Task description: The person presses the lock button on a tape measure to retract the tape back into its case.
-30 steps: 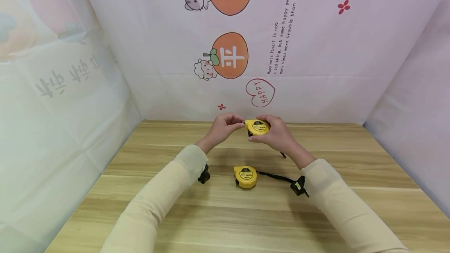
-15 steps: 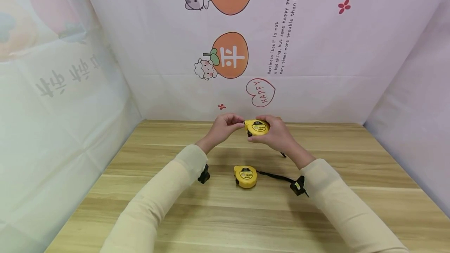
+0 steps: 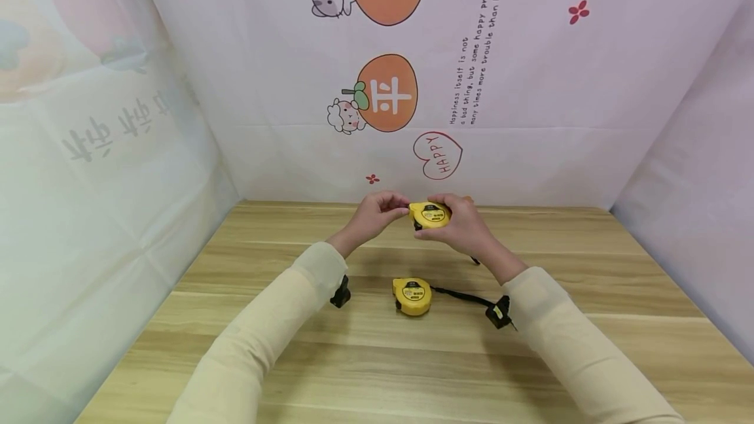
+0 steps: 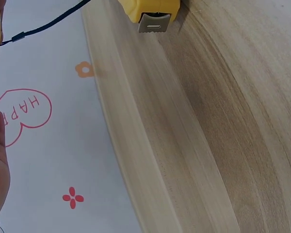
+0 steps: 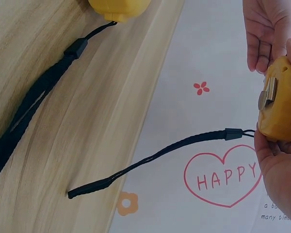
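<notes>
In the head view my right hand [image 3: 462, 220] grips a yellow tape measure [image 3: 432, 214] above the back of the table, thumb below and fingers on top. The thumb and fingers of my left hand [image 3: 377, 213] pinch at the mouth end of that same tape measure, where the blade tip comes out; the tip itself is mostly hidden. A metal clip [image 5: 270, 92] shows on its case in the right wrist view, and a black wrist strap [image 5: 174, 145] hangs from it. A second yellow tape measure [image 3: 412, 297] lies on the table below the hands, its metal hook [image 4: 153, 23] visible in the left wrist view.
The second tape measure's black strap [image 3: 462, 294] stretches right across the wooden table [image 3: 377, 371], toward a small black wrist camera [image 3: 499, 311] at the right sleeve. Another black wrist camera [image 3: 341, 293] sits under the left sleeve. White printed cloth [image 3: 518, 162] encloses the back and sides.
</notes>
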A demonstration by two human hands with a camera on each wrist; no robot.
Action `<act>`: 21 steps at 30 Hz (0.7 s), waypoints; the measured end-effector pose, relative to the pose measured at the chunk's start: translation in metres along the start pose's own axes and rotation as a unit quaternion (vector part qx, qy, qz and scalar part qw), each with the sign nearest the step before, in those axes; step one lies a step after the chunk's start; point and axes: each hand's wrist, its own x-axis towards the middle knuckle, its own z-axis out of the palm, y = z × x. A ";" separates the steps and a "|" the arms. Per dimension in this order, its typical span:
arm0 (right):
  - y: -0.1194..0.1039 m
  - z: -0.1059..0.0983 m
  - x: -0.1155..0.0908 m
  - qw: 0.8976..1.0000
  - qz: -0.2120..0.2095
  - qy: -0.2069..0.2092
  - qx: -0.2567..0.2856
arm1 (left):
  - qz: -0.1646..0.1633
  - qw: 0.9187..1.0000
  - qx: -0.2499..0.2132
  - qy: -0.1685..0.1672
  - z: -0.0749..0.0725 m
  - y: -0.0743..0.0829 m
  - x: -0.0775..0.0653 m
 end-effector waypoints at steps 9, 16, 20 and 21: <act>-0.001 0.002 0.000 1.000 0.002 -0.002 0.008 | -0.005 1.000 -0.012 -0.009 -0.001 0.001 -0.003; 0.001 0.002 0.000 1.000 0.009 -0.010 0.009 | -0.009 1.000 -0.022 -0.016 -0.001 -0.002 -0.003; 0.001 0.003 0.001 1.000 0.011 -0.010 0.008 | -0.010 0.999 -0.025 -0.020 -0.002 -0.003 -0.004; 0.000 0.003 0.001 1.000 0.012 -0.010 0.008 | -0.010 0.999 -0.026 -0.021 -0.002 -0.003 -0.005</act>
